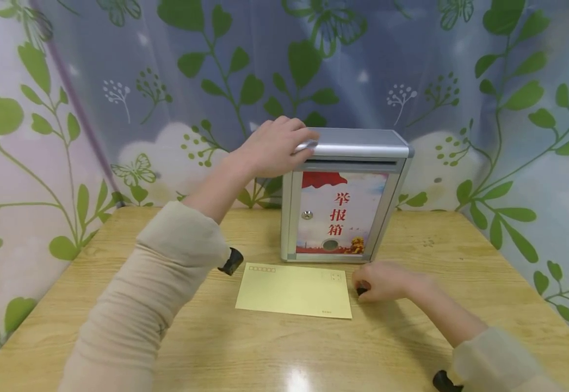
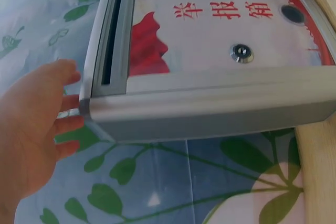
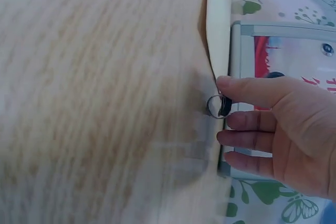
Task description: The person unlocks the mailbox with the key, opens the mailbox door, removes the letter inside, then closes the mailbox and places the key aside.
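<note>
A silver metal report box [image 1: 345, 142] stands upright, with a front slot, a lock and red lettering. My left hand [image 1: 279, 146] is at its top left corner, fingers over the top edge. In the left wrist view that hand [image 2: 37, 124] has its fingers loosely extended beside the corner. A yellow envelope [image 1: 294, 291] lies flat in front of the box. At the envelope's right edge my right hand [image 1: 382, 281] pinches a small black-headed key [image 3: 226, 106] with a metal ring, low over the table. The key's blade is hidden.
The wooden table [image 1: 216, 348] extends around the box and envelope. Behind it hangs a curtain [image 1: 133, 114] printed with green leaves and butterflies. Black straps [image 1: 232, 261] show at the sleeves.
</note>
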{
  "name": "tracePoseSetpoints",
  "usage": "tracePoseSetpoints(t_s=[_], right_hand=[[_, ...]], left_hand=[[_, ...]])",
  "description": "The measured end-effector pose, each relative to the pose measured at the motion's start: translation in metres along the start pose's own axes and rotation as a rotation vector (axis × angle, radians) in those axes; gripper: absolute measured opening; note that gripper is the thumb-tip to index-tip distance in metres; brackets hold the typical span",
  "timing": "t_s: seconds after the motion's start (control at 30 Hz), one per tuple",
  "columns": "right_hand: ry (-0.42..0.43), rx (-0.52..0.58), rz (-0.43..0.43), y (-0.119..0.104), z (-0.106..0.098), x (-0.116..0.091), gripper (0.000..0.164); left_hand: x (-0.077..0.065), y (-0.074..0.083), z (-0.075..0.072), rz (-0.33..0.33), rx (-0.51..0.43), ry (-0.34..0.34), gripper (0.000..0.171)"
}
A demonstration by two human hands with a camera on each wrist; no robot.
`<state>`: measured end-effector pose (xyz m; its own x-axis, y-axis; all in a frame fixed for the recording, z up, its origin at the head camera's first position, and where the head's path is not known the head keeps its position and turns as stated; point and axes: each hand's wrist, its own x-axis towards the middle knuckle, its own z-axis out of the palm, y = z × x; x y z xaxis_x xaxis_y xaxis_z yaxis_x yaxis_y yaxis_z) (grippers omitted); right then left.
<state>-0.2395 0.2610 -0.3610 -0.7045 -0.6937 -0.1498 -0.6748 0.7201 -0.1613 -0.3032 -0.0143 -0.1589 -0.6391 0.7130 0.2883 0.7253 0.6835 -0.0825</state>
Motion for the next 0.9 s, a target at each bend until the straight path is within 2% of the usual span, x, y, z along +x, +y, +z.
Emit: tracePoseSetpoints(t_s=[0.27, 0.47, 0.53, 0.63, 0.9], right_hand=[[-0.012, 0.043, -0.01, -0.001, 0.005, 0.004, 0.016], [0.004, 0.029, -0.021, 0.001, 0.005, 0.005, 0.009], [0.012, 0.042, -0.01, 0.002, 0.004, 0.004, 0.011], [0.031, 0.074, 0.031, 0.004, 0.002, 0.002, 0.024], [0.122, 0.083, 0.17, 0.02, -0.01, -0.012, 0.041]], left_hand=[[-0.015, -0.02, 0.0, -0.178, 0.032, -0.069, 0.058], [-0.024, -0.032, 0.009, -0.246, 0.014, -0.107, 0.061], [-0.028, -0.035, 0.012, -0.269, 0.005, -0.122, 0.061], [-0.034, -0.042, 0.018, -0.313, -0.004, -0.143, 0.061], [-0.057, -0.067, 0.038, -0.437, -0.033, -0.165, 0.066]])
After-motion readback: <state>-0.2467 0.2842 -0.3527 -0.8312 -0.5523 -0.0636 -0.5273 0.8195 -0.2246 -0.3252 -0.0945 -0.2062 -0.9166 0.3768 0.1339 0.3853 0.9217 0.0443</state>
